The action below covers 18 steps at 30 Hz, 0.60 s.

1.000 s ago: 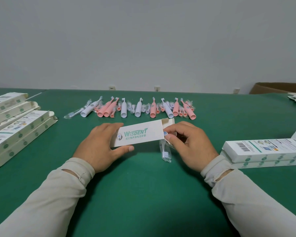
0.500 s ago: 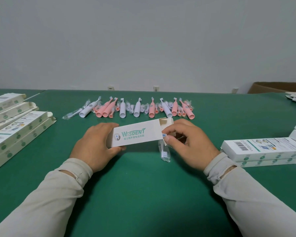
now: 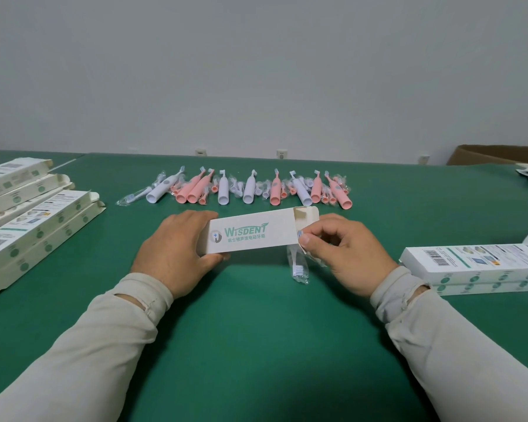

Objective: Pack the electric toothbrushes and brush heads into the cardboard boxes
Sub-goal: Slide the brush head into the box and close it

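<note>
Between both hands (image 3: 177, 251) (image 3: 345, 254), box (image 3: 253, 236) lies gripped.

Likely a packing workshop: green table (image 3: 256, 345), stacked boxes (image 3: 37, 226), rowed toothbrushes (image 3: 250, 190).

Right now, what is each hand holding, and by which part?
Left hand holds the Wisdent box by its closed left end. Right hand pinches a wrapped brush head by its upper end at the box's open right end.
</note>
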Each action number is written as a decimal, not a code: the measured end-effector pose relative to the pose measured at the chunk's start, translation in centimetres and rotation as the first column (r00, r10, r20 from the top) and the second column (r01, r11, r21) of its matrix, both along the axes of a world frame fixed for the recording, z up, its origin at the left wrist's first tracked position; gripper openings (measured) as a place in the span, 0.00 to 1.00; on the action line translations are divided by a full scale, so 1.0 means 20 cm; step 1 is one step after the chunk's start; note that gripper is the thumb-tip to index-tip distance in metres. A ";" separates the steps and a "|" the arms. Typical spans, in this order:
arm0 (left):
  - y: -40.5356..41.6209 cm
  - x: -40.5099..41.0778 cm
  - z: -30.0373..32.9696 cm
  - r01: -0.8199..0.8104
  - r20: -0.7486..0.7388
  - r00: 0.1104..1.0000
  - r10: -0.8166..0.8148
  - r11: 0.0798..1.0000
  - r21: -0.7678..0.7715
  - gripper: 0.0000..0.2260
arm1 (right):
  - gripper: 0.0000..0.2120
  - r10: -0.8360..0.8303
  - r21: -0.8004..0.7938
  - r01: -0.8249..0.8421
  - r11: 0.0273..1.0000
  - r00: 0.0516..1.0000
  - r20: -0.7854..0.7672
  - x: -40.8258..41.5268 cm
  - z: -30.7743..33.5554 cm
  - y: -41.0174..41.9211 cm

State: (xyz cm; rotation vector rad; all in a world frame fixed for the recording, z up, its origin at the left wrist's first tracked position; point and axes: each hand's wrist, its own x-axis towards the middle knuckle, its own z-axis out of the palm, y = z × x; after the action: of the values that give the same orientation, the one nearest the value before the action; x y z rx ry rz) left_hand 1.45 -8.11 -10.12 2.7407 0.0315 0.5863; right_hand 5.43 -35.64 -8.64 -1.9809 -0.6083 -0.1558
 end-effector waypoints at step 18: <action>-0.01 0.00 0.00 0.026 0.003 1.000 -0.026 0.999 0.036 0.29 | 0.09 0.032 -0.085 -0.031 0.996 0.999 0.013 0.00 0.02 0.00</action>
State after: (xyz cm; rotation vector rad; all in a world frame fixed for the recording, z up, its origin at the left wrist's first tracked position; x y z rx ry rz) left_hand 1.41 -8.38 -10.07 2.7706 -0.0159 0.5893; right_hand 5.48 -35.57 -8.33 -2.0526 -0.6648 -0.1266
